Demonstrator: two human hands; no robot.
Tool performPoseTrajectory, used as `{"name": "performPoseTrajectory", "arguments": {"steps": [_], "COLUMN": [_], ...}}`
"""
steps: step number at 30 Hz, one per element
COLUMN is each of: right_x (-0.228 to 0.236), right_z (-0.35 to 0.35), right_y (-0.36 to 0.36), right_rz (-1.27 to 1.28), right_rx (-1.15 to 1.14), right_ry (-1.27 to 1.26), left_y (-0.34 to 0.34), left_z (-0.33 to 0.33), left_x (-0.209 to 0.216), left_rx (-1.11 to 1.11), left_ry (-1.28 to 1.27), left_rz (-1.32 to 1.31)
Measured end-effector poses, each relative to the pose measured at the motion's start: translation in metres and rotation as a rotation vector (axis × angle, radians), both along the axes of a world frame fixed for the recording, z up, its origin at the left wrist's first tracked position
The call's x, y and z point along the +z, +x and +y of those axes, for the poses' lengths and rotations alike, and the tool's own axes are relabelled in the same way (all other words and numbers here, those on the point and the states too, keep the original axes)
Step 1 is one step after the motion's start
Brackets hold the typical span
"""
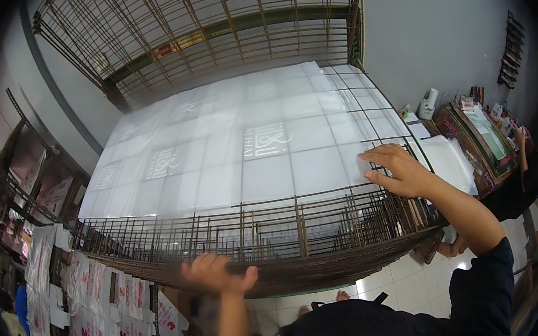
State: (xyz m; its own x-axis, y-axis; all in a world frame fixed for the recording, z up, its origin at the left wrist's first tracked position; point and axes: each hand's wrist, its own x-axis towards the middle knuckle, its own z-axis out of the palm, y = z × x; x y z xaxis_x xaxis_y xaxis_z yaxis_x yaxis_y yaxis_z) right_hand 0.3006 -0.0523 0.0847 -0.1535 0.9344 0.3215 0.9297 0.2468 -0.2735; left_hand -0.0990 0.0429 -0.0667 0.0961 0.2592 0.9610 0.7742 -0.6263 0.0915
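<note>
Thin, translucent white plastic sheets with pale printed lettering lie side by side on the top shelf of a wire drying rack. The shelf's dark grid shows through them. My right hand reaches over the rack's right side, fingers stretched and thumb apart, at the right edge of the nearest sheet. Nothing is pinched in it. At the rack's front edge is my left hand, slightly blurred, thumb held away from loosely bent fingers. I see nothing in it; whether it touches the rim is unclear.
Raised wire shelves tilt up behind the sheets. Printed clear plastic pieces hang on another rack at lower left. To the right, a cluttered worktable holds a white bottle and a framed screen; another person's arm is beside it.
</note>
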Motion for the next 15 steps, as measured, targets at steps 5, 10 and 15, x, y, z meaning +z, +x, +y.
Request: {"name": "performPoseTrajectory", "arguments": {"steps": [5, 10, 15], "right_x": [-0.001, 0.0, 0.03], "right_z": [0.001, 0.0, -0.016], "right_y": [0.0, 0.002, 0.003], "right_rz": [-0.002, -0.003, 0.041], "right_rx": [-0.012, -0.013, -0.035], "right_ry": [-0.001, 0.0, 0.147], "left_y": [0.001, 0.002, 0.007], "left_z": [0.0, 0.001, -0.002], "left_x": [0.001, 0.001, 0.005], "left_rx": [0.0, 0.003, 0.032], "left_ry": [-0.01, -0.012, 0.036], "left_rz": [-0.007, -0.001, -0.036]}}
